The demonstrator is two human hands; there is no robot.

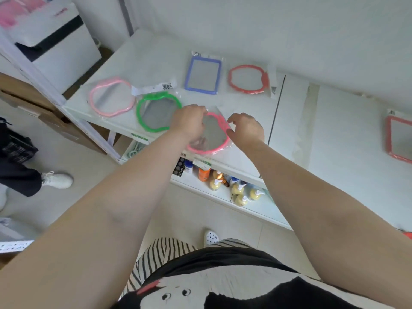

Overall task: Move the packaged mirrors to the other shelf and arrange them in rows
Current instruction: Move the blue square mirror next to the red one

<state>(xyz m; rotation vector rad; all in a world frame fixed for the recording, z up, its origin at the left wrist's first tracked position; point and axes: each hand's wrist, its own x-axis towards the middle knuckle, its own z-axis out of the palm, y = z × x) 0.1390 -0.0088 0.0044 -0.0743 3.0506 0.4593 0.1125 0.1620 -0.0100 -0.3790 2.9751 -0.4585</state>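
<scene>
Both arms reach out over a white shelf [156,61]. Between the hands lies a hot-pink mirror [211,136] in clear wrap, at the shelf's front edge, its near rim just over the lip.

Left hand [189,121] sits on the mirror's left side, fingers curled down over the rim and wrap. Looks like a grip on the edge, but the fingertips are hidden under the hand, so can't tell how firm. Right hand [246,128] is at the mirror's right side, fingers half-curled and spread, thumb pointing toward the frame. It's near or just brushing the wrap; can't tell if it has hold of anything.

Other packaged mirrors on the same shelf: green one [157,112] just left of the hot-pink one, touching the left hand's wrist area. Pale pink one [111,97] further left, its wrap overlapping the green one's, with a barcode tag [167,86] showing btwn them. Back row: blue rectangular one [202,74] and, beside it to the right, a red round one [247,79]. Those two lie apart, roughly in line.

Off to the far right, on the next white shelf section [334,134], a red rectangular mirror [400,139] lies alone, partly cut off by the frame edge.

Below, a lower shelf holds pump bottles [239,192] of yellow stuff and an orange bottle [204,173]. A 2nd person's leg and white shoe [56,179] show at far left. Cardboard boxes [44,112] sit under the left shelving.
</scene>
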